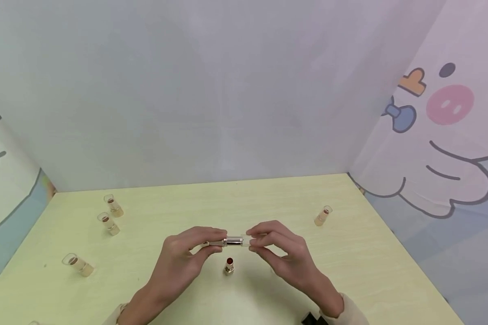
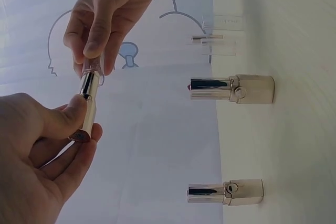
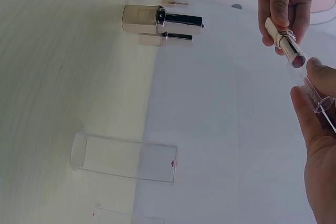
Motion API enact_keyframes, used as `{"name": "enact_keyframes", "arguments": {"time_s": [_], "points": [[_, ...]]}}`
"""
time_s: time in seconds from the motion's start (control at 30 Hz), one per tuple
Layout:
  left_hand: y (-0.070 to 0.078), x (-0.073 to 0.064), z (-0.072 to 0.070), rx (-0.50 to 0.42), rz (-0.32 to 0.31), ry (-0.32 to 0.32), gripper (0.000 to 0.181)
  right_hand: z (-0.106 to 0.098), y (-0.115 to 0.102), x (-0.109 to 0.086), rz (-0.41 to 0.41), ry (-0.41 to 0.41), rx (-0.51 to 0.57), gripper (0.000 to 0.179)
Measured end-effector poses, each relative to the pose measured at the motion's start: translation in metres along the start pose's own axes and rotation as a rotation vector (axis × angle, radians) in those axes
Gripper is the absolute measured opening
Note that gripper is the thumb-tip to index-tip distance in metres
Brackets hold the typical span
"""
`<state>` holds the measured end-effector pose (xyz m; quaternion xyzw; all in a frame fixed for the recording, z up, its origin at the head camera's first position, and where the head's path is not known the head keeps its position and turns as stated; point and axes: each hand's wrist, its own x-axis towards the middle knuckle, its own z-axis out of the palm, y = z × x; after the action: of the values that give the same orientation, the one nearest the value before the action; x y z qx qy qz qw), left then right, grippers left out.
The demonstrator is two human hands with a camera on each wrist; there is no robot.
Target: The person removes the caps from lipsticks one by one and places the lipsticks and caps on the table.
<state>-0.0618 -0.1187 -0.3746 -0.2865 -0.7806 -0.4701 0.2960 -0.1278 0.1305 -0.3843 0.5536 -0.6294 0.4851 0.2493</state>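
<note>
In the head view my left hand [image 1: 183,259] pinches the base of a lipstick [image 1: 233,241] above the middle of the table. The tube lies level, its silver end toward the right. My right hand [image 1: 282,250] holds a clear cap [image 1: 246,241] between thumb and fingers at that end. In the right wrist view the cap [image 3: 310,90] lines up with the tube's red tip [image 3: 298,61]; how far it overlaps is hard to tell. Beneath the hands an uncapped lipstick [image 1: 229,266] stands upright. Another lipstick is mostly hidden behind my left fingers.
Three capped lipsticks [image 1: 114,206] [image 1: 109,224] [image 1: 78,265] stand on the left of the table, another capped one [image 1: 323,215] on the right. Clear caps [image 3: 126,158] stand on the table in the right wrist view. A black object [image 1: 315,319] shows by the right sleeve.
</note>
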Motion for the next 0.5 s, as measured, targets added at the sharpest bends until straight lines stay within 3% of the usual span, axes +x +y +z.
{"name": "enact_keyframes", "arguments": {"time_s": [0.37, 0.5], "points": [[0.001, 0.001, -0.004, -0.014, -0.076, -0.010, 0.036, -0.011, 0.003, 0.000, 0.032, -0.019, -0.025, 0.017], [0.001, 0.002, -0.005, -0.020, -0.073, 0.002, 0.037, -0.015, 0.006, -0.001, 0.035, 0.001, -0.073, 0.017]]}}
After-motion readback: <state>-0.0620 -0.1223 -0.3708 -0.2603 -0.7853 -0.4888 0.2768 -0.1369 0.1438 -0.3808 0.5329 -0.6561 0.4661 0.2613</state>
